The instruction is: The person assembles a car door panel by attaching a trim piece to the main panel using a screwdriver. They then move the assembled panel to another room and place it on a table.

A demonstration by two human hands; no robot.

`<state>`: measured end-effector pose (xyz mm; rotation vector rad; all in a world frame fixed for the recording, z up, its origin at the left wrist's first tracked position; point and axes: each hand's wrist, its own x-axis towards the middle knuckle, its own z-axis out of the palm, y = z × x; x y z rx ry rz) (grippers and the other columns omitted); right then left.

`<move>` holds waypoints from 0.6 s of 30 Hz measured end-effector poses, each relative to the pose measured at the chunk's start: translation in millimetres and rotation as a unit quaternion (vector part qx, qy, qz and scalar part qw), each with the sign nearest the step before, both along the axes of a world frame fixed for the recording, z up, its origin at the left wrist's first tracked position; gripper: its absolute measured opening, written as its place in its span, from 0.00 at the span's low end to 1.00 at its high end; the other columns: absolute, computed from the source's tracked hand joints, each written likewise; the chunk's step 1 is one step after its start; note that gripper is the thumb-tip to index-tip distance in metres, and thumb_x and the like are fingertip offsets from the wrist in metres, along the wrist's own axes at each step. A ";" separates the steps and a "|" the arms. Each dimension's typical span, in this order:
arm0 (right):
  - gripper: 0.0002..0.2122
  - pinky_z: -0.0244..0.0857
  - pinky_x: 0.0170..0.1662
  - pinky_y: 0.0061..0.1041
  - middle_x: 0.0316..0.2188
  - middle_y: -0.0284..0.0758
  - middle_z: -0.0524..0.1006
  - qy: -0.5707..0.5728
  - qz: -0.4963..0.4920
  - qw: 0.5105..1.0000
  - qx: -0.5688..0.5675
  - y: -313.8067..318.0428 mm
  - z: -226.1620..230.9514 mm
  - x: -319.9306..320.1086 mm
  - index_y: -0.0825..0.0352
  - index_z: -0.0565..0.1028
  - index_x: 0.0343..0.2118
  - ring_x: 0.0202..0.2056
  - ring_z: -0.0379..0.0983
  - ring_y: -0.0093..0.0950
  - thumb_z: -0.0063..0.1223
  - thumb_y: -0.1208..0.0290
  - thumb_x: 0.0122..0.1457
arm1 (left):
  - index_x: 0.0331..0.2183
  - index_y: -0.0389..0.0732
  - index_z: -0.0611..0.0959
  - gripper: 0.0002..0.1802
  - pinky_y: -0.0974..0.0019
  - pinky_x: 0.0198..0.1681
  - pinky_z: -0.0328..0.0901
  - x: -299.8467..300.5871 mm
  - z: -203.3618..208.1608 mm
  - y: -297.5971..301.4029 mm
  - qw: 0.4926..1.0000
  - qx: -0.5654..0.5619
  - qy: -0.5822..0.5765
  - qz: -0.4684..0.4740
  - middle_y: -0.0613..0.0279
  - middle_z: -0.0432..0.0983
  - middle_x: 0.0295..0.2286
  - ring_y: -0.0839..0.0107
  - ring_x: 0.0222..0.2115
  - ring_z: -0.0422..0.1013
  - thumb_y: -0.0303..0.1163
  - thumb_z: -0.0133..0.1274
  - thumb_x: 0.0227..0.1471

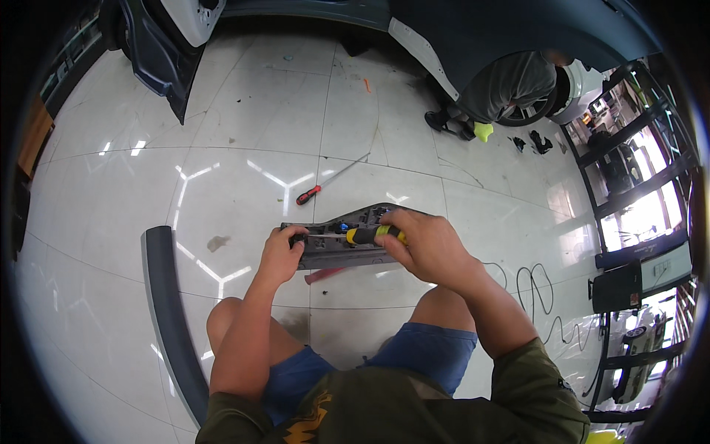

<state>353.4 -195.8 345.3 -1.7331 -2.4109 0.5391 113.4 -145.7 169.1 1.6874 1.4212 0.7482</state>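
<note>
The left hand (279, 259) grips the end of a dark, bumpy panel (347, 258) between the hands; the right hand (429, 244) squeezes a yellow-and-black screwdriver (362, 236) over it. Below is a smooth, shiny tile floor (251, 133). A red-and-black screwdriver (308, 194) lies ahead of the hands, a long, curved gray strip (168, 296) to their left, a car (473, 33) farther ahead.

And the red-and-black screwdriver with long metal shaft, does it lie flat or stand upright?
Flat: the screwdriver is stretched lengthwise along the glossy white floor tiles.
</note>
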 end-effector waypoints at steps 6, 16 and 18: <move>0.18 0.67 0.32 0.35 0.32 0.43 0.73 0.100 0.021 0.992 0.070 -13.6 -9.2 5.9 0.66 0.65 0.43 0.32 0.73 0.42 0.50 0.59 0.57 | 0.39 0.44 0.79 0.14 0.59 0.42 0.65 2.1 4.3 1.5 1.000 -0.005 -0.004 0.003 0.48 0.69 0.34 0.54 0.35 0.70 0.25 0.49 0.47; 0.13 0.66 0.29 0.37 0.34 0.41 0.73 0.176 0.012 0.979 0.100 -13.6 -16.9 -3.4 0.67 0.67 0.39 0.28 0.72 0.42 0.51 0.65 0.56 | 0.39 0.44 0.79 0.14 0.58 0.42 0.65 -0.1 -3.2 5.2 1.000 -0.006 0.009 0.009 0.48 0.69 0.35 0.53 0.36 0.70 0.25 0.50 0.47; 0.13 0.66 0.30 0.37 0.34 0.42 0.72 0.114 0.018 0.989 0.095 -10.4 -11.3 -2.4 0.68 0.66 0.39 0.29 0.72 0.43 0.51 0.65 0.56 | 0.39 0.44 0.79 0.14 0.58 0.42 0.65 0.3 -2.5 5.0 1.000 -0.003 0.007 0.011 0.48 0.69 0.35 0.53 0.36 0.70 0.25 0.50 0.47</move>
